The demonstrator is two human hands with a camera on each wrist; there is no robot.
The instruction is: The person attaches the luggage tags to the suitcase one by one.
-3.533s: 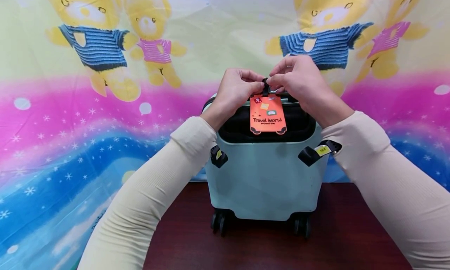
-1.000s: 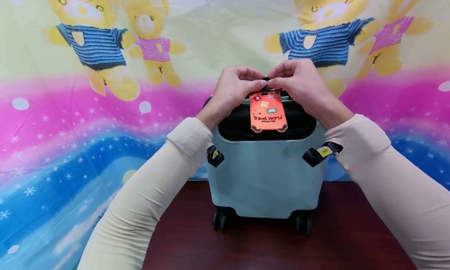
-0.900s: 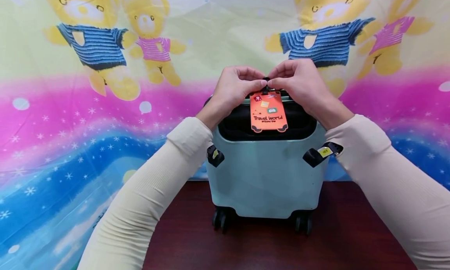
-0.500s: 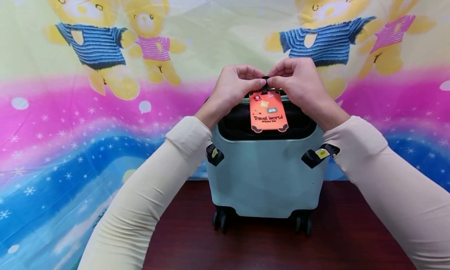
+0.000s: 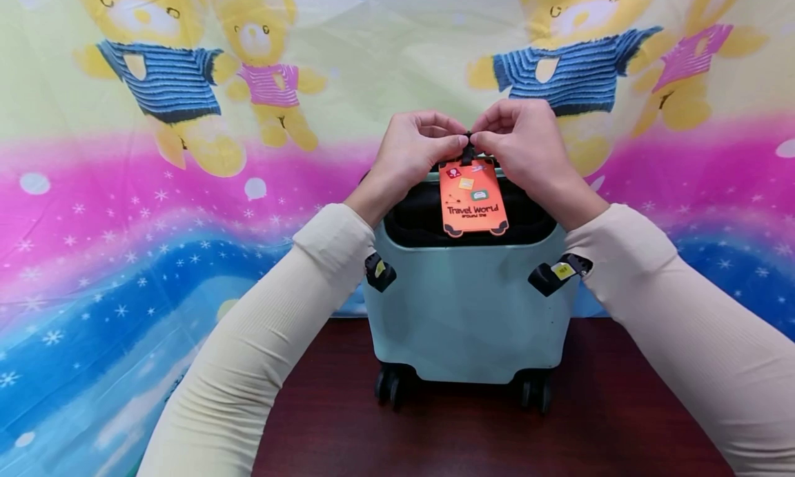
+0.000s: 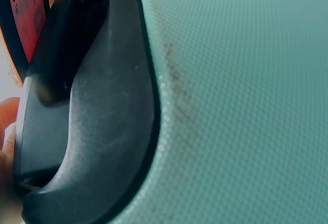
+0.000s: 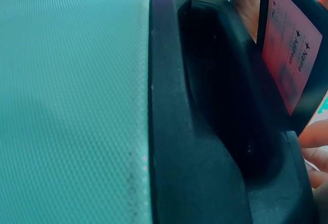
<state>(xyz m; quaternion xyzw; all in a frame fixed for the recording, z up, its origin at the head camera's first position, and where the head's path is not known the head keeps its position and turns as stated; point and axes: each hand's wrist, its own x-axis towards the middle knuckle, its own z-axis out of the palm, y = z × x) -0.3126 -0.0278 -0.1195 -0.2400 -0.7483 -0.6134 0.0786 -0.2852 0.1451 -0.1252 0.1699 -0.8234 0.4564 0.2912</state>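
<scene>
An orange luggage tag (image 5: pixel 474 197) printed "Travel World" hangs by its black strap (image 5: pixel 468 154) at the top of a pale mint suitcase (image 5: pixel 466 311). My left hand (image 5: pixel 406 145) pinches the strap from one side, thumb and fingertips together. From the other side my right hand (image 5: pixel 528 142) pinches it too, the two thumb tips almost meeting. Behind the tag lies the black handle recess (image 5: pixel 410 221). The right wrist view shows the back of the luggage tag (image 7: pixel 292 49), with name and address lines. Fingers hide the strap's upper end.
The suitcase stands on black wheels (image 5: pixel 388 387) on a dark red-brown table (image 5: pixel 472 435). Close behind it hangs a colourful cloth (image 5: pixel 373 63) printed with teddy bears. A black wrist strap (image 5: pixel 559 273) shows at each sleeve cuff.
Since the earliest frame, my right fingers have come in beside the left ones on the strap. Over the last second both hands rise very slightly; the suitcase stays in place.
</scene>
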